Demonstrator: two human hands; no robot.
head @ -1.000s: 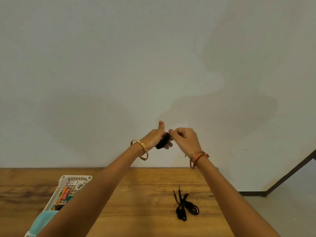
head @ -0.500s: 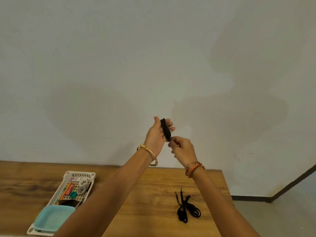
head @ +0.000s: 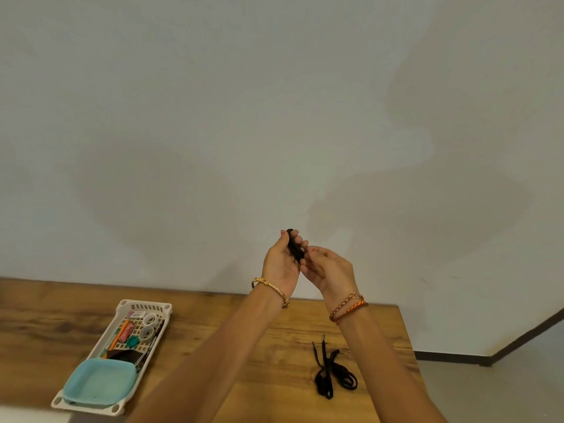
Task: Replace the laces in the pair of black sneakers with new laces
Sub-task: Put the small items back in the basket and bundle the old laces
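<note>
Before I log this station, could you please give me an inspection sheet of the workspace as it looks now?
Surface: brown wood-grain table, bare patches visible.
Job's things: small black folded lace bundle held up in front of the wall; loose black lace tangle lying on the table; no sneakers in view.
Clutter: white slotted plastic basket with a turquoise square tray, tape rolls and small stationery.
Grippers: left hand grips the bundle; right hand pinches at its lower end.
Cables: nothing seen.
Surroundings: plain pale wall, dark skirting, grey floor at right.
</note>
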